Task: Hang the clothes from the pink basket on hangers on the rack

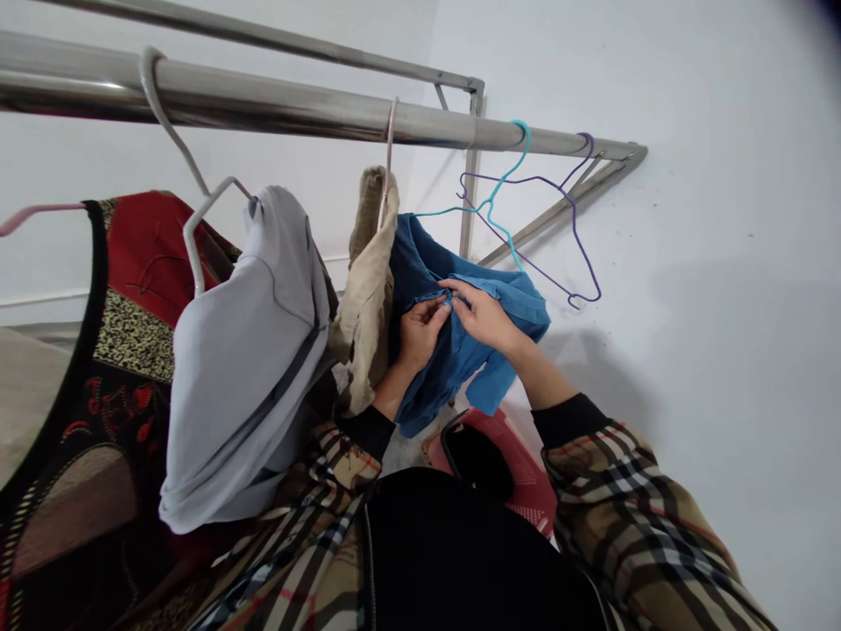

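A blue shirt (434, 377) hangs in front of me on a turquoise hanger (490, 203), hooked over the metal rail. My left hand (420, 331) pinches the shirt's front edge near the collar. Close beside it, my right hand (478, 311) grips the same edge from the other side, fingertips almost meeting the left ones. A small button seems to lie between the fingers, too covered to make out clearly. The shirt's sleeve (492, 381) dangles below my right wrist.
Left of the shirt hang beige trousers (369, 307), a grey garment (243, 359) and a red and black patterned garment (141, 254). A purple hanger (576, 223) hangs bare on the rail (289, 105) near the white wall (723, 219). Below stands a red basket (529, 473) with something dark inside.
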Action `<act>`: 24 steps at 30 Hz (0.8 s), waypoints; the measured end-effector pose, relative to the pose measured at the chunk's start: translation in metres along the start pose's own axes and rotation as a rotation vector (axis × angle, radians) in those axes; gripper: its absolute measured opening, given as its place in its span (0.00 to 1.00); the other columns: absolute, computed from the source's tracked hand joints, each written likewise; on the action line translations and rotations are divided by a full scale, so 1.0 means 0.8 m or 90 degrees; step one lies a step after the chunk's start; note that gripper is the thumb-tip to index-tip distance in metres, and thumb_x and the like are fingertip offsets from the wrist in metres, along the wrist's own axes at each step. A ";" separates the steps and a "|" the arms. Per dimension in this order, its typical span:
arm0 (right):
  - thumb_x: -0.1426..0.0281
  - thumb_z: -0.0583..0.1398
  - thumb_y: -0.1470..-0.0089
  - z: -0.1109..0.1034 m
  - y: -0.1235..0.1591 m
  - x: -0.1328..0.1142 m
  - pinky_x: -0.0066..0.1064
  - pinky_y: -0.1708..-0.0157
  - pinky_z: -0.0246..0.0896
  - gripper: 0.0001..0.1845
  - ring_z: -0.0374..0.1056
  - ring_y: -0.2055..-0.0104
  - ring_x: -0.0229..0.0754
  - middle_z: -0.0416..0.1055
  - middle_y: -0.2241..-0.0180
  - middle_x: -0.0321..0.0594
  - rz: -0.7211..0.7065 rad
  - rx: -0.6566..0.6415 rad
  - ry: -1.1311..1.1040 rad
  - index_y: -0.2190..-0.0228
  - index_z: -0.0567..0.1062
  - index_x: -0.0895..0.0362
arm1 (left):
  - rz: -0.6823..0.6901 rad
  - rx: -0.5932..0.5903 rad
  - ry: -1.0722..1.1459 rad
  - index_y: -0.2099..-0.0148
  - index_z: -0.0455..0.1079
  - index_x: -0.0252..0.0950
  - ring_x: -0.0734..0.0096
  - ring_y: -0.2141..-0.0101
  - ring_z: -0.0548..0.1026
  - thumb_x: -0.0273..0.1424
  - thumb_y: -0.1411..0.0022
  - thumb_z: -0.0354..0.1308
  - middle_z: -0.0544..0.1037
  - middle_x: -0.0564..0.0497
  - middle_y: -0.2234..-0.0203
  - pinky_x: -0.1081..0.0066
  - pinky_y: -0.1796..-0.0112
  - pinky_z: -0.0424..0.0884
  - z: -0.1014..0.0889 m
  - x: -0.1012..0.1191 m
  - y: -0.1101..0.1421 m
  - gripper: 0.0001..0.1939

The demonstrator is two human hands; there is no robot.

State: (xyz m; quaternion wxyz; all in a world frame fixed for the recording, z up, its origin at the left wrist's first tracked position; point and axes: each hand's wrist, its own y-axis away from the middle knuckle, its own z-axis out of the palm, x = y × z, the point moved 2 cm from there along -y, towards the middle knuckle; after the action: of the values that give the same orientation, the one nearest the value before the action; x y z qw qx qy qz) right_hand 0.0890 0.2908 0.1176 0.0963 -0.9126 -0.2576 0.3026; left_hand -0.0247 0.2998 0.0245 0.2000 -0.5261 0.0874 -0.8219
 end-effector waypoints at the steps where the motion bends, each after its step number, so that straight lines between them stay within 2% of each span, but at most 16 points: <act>1: 0.72 0.50 0.40 0.000 0.000 0.000 0.43 0.44 0.63 0.23 0.69 0.46 0.45 0.73 0.47 0.44 -0.001 -0.003 0.000 0.45 0.69 0.55 | -0.009 -0.002 -0.001 0.60 0.78 0.36 0.64 0.61 0.80 0.37 0.47 0.67 0.83 0.46 0.62 0.62 0.55 0.74 0.000 0.001 -0.001 0.13; 7: 0.65 0.52 0.39 0.004 -0.001 -0.002 0.45 0.41 0.61 0.24 0.67 0.43 0.47 0.71 0.45 0.46 -0.030 -0.013 0.005 0.43 0.67 0.56 | -0.018 -0.011 -0.010 0.61 0.80 0.36 0.64 0.62 0.80 0.36 0.46 0.66 0.83 0.47 0.64 0.62 0.54 0.74 -0.004 0.007 -0.002 0.11; 15: 0.71 0.50 0.39 0.003 -0.002 -0.005 0.44 0.41 0.60 0.24 0.67 0.42 0.46 0.70 0.44 0.47 -0.027 -0.006 0.028 0.43 0.67 0.58 | -0.031 -0.030 -0.009 0.61 0.80 0.37 0.63 0.60 0.80 0.33 0.45 0.65 0.83 0.47 0.63 0.60 0.52 0.73 -0.008 0.014 -0.003 0.09; 20: 0.69 0.54 0.41 0.003 0.000 0.003 0.43 0.47 0.65 0.22 0.72 0.51 0.45 0.76 0.54 0.43 0.002 0.040 -0.020 0.46 0.70 0.55 | -0.047 -0.023 -0.010 0.62 0.80 0.38 0.64 0.60 0.80 0.31 0.46 0.64 0.84 0.48 0.64 0.61 0.52 0.73 -0.011 0.011 -0.004 0.08; 24: 0.69 0.57 0.43 0.002 -0.001 0.009 0.40 0.51 0.67 0.20 0.73 0.61 0.43 0.77 0.63 0.40 0.006 0.061 -0.078 0.49 0.73 0.57 | -0.069 -0.021 0.004 0.63 0.81 0.38 0.64 0.61 0.80 0.31 0.47 0.65 0.84 0.49 0.64 0.61 0.52 0.73 -0.011 0.006 -0.004 0.08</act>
State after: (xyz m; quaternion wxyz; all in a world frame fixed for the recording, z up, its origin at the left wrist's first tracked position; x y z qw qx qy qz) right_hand 0.0926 0.2957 0.1130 0.1225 -0.8878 -0.2439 0.3705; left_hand -0.0353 0.2997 0.0259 0.1463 -0.5310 0.0733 -0.8314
